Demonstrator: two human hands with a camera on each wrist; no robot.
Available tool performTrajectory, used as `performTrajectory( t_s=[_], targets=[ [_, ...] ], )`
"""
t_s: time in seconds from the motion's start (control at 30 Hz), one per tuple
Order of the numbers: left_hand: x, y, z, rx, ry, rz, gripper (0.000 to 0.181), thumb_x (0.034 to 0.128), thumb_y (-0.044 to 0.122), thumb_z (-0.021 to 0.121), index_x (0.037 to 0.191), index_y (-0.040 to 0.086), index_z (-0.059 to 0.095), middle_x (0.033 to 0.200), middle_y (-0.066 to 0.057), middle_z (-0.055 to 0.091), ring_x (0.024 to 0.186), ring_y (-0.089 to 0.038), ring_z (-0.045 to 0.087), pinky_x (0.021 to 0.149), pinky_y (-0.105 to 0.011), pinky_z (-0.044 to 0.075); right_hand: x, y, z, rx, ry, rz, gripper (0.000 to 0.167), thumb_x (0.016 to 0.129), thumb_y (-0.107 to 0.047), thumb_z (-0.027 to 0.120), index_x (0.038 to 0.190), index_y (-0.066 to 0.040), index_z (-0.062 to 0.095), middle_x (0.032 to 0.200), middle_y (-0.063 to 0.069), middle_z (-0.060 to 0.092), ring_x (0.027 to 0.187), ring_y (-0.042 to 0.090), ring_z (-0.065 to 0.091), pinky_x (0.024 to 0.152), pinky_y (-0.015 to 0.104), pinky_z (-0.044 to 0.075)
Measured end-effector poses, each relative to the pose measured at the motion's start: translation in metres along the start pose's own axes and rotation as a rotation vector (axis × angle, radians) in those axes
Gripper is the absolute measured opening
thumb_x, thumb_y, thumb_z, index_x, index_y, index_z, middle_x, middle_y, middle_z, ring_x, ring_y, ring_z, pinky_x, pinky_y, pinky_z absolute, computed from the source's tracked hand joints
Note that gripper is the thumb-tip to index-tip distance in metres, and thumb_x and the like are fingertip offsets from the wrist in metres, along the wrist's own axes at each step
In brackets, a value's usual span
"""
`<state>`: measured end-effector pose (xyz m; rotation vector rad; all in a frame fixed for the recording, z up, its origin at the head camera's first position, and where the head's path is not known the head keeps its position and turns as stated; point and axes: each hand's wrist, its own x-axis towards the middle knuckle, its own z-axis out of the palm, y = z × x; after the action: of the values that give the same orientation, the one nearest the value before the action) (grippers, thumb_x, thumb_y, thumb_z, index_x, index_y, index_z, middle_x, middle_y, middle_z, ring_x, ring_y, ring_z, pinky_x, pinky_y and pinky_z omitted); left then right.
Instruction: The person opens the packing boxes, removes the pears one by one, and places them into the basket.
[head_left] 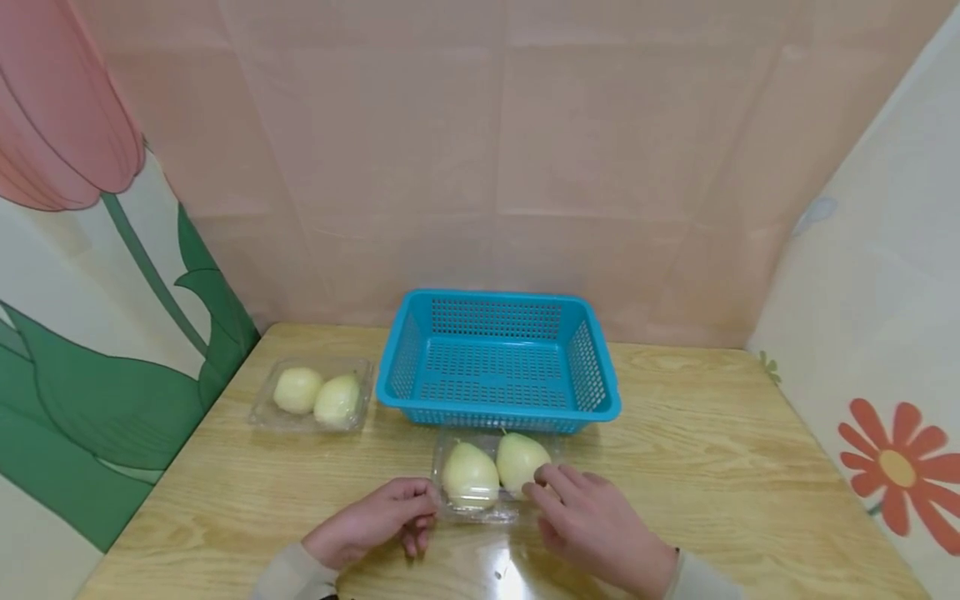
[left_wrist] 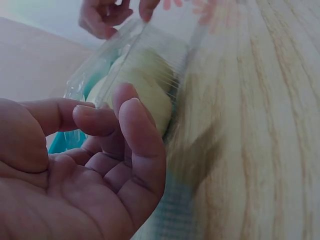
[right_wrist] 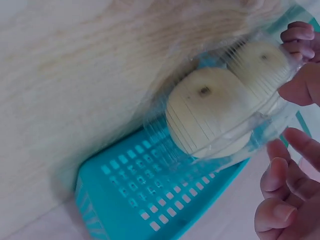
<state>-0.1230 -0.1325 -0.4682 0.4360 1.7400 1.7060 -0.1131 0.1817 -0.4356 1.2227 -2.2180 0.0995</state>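
Two pale green pears [head_left: 470, 477] lie side by side in a clear plastic box [head_left: 491, 515] in front of the blue basket. At the box's left edge is my left hand [head_left: 393, 510], thumb and curled index finger pinching the rim in the left wrist view. My right hand [head_left: 588, 518] is at the right front corner. The right wrist view shows its thumb and fingers [right_wrist: 277, 215] apart, with the box edge near the gap. Whether the lid is fully closed cannot be made out.
Behind the box stands a blue perforated basket [head_left: 498, 415], with nothing in it. A second clear box [head_left: 266, 414] holding two pears lies on the wooden table [head_left: 675, 433] to the left. A plain curtain [head_left: 495, 167] hangs behind; printed flower panels flank both sides.
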Motion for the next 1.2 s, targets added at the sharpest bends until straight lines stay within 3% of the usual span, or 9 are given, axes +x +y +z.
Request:
performTrajectory(
  t_s=[0.1,0.2,0.33,0.57,0.67,0.77,0.87,0.97,1.2],
  targets=[
    [0.0,0.001,-0.001,0.007,-0.004,-0.001,0.04,0.1031,0.019,0.051,0.095,-0.019,0.041,0.073,0.001,0.051,0.062,-0.011,0.057,0.058,-0.024,0.053,0.002,0.0,-0.003,-0.02,0.006,0.003,0.034,0.077,-0.014,0.042,0.102,-0.011,0.064,0.095,0.002,0.059,0.07,0.014,0.053,0.048,0.02,0.043],
    [0.001,0.0,-0.002,0.011,-0.01,-0.007,0.041,0.1035,0.02,0.05,0.093,-0.019,0.04,0.072,0.001,0.051,0.062,-0.01,0.056,0.058,-0.024,0.053,0.001,-0.002,-0.006,-0.035,0.001,0.042,0.031,0.071,-0.014,0.058,0.101,-0.01,0.063,0.095,0.004,0.06,0.071,0.017,0.056,0.047,0.023,0.045],
    [0.001,-0.001,-0.003,0.011,-0.022,-0.007,0.041,0.1035,0.02,0.05,0.093,-0.018,0.041,0.071,0.001,0.05,0.061,-0.01,0.056,0.058,-0.024,0.052,-0.002,-0.005,-0.009,-0.058,-0.007,0.118,0.041,0.059,-0.018,0.077,0.097,-0.009,0.062,0.092,0.006,0.062,0.07,0.018,0.059,0.047,0.029,0.048],
    [0.001,0.001,-0.003,0.014,-0.035,-0.009,0.03,0.103,0.018,0.05,0.089,-0.009,0.047,0.071,0.001,0.05,0.061,-0.009,0.055,0.057,-0.023,0.051,-0.005,-0.004,-0.01,-0.072,0.031,0.12,0.035,0.058,-0.021,0.079,0.085,-0.01,0.06,0.087,0.005,0.066,0.063,0.018,0.059,0.048,0.031,0.05],
    [0.001,0.001,-0.003,0.014,-0.034,-0.009,0.028,0.1027,0.016,0.05,0.09,-0.008,0.047,0.07,0.001,0.051,0.06,-0.009,0.055,0.057,-0.023,0.051,-0.006,-0.001,-0.009,-0.059,0.063,0.075,0.023,0.064,-0.019,0.072,0.079,-0.012,0.057,0.084,0.003,0.067,0.057,0.016,0.057,0.045,0.029,0.046],
    [0.001,0.0,-0.003,0.019,-0.033,-0.01,0.028,0.1026,0.016,0.049,0.091,-0.01,0.047,0.071,0.0,0.05,0.061,-0.01,0.054,0.057,-0.023,0.051,-0.008,0.002,-0.006,-0.044,0.106,0.012,0.007,0.08,-0.018,0.058,0.08,-0.011,0.059,0.088,0.004,0.068,0.062,0.015,0.06,0.047,0.027,0.048],
    [0.001,-0.001,-0.004,0.025,-0.034,-0.016,0.029,0.1027,0.015,0.049,0.092,-0.012,0.047,0.071,0.0,0.051,0.061,-0.011,0.053,0.057,-0.024,0.051,-0.011,0.005,-0.003,-0.007,0.138,-0.061,0.024,0.094,-0.016,0.043,0.082,-0.011,0.063,0.092,0.002,0.064,0.072,0.014,0.06,0.051,0.022,0.05],
    [0.001,-0.001,-0.005,0.021,-0.037,-0.023,0.03,0.1028,0.015,0.049,0.094,-0.013,0.048,0.071,0.0,0.051,0.06,-0.011,0.053,0.057,-0.024,0.051,-0.014,0.006,-0.002,0.034,0.132,-0.113,0.034,0.102,-0.014,0.037,0.083,-0.012,0.064,0.091,-0.001,0.057,0.076,0.011,0.054,0.051,0.017,0.045],
    [0.002,0.002,-0.006,0.021,-0.054,-0.022,0.026,0.1025,0.014,0.049,0.092,-0.01,0.048,0.071,0.0,0.051,0.061,-0.01,0.053,0.057,-0.024,0.051,-0.016,0.003,0.0,0.042,0.066,-0.114,0.04,0.106,-0.017,0.035,0.082,-0.014,0.067,0.086,-0.003,0.055,0.073,0.009,0.049,0.051,0.015,0.043]
  ],
)
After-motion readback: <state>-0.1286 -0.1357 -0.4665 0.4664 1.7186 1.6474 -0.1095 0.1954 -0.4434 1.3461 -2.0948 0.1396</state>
